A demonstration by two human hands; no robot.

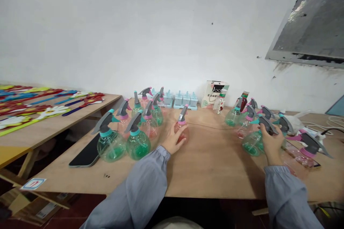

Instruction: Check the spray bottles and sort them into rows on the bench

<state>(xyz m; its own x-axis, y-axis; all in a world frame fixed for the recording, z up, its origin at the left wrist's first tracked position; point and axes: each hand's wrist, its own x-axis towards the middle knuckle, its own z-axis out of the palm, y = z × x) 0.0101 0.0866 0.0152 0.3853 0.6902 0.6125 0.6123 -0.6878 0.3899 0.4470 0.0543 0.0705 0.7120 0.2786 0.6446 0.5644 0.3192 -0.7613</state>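
Observation:
My left hand (172,139) is wrapped round a pink spray bottle (182,128) with a grey trigger, standing upright on the wooden table (209,164) just right of a cluster of green and pink spray bottles (137,142). My right hand (270,142) grips a green spray bottle (254,139) by its neck, at the front of a second cluster of spray bottles (248,118) on the right. Both sleeves are grey.
A black phone (85,155) lies at the table's left front. Light-blue moulds (182,100), a small carton (213,93) and a drink bottle (220,101) stand by the wall. Cables (330,123) lie at the far right. The left table (53,123) holds coloured hand-shaped clappers (48,109).

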